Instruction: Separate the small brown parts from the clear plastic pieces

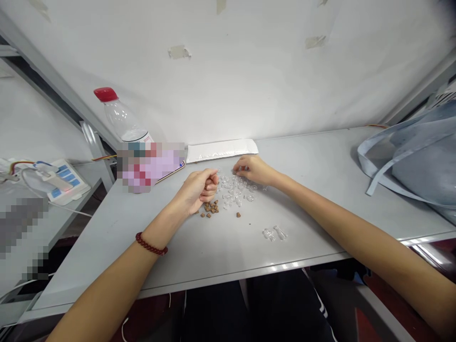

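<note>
Clear pieces [234,186]: right hand [252,169] resting at far edge, left hand [200,188] beside; grips curled, whether pinching, cannot tell; light touch probably serving best.

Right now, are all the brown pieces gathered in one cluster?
No, one brown piece lies by itself on the tabletop, apart from the cluster beside the left hand.
</note>
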A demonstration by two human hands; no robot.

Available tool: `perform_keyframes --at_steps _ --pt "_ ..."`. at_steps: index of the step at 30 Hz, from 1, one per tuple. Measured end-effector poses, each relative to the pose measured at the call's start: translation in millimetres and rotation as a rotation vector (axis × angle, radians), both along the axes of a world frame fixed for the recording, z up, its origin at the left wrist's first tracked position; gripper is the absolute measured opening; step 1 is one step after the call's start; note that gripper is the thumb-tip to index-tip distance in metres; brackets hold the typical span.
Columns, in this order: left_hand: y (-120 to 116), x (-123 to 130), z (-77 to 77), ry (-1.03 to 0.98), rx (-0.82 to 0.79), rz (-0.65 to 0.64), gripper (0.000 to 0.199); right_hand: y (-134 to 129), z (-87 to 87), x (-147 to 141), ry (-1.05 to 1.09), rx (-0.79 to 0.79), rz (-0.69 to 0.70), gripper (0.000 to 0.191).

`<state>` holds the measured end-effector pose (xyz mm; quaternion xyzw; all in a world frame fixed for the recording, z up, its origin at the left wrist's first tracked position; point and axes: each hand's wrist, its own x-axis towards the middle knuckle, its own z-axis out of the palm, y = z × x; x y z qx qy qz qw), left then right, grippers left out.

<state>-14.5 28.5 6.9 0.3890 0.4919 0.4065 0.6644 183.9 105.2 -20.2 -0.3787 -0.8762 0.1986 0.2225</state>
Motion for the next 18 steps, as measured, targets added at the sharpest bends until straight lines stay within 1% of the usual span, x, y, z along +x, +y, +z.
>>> perform_keyframes --at_steps 3,5,8,11,15,18 --pt "-1.6 1.9 -0.8 0.027 0.006 -0.004 0.03 -4.2 3.0 -1.8 0.039 0.046 -0.024 0.016" --pt "-2.5 2.9 -0.6 0.047 0.015 -0.008 0.031 -11.5 7.7 -5.1 0.114 0.093 0.0 0.014" --pt "-3.9 4.7 -0.1 0.085 0.031 -0.031 0.038 -25.9 14.9 -12.3 0.258 0.114 0.122 0.01" --pt "-5.2 6.8 -0.7 0.125 0.042 -0.041 0.037 -37.6 18.3 -18.9 0.341 0.074 0.216 0.01" --pt "-6.4 8.2 -2.4 0.156 0.083 -0.033 0.037 -42.1 17.2 -21.8 0.381 0.015 0.202 0.008" --pt "-6.8 7.6 -3.1 0.179 0.126 -0.078 0.042 -41.1 15.8 -21.4 0.375 0.01 0.181 0.009"
